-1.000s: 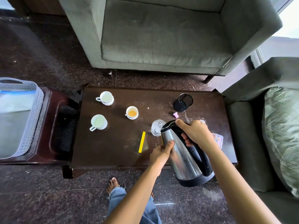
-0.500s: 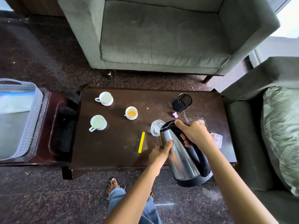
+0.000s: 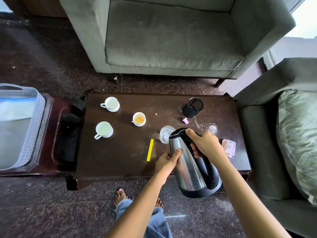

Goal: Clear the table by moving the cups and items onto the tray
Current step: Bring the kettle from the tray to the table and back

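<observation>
Hardly anything had shifted: we still held the electric kettle tilted above the table's near edge, so clearing hadn't advanced. Far left, the perforated white plastic tray sat well apart. Three glossy white cups waited on dark wood. Our left hand clasped the smooth steel body; our right hand gripped the curved black handle.
</observation>
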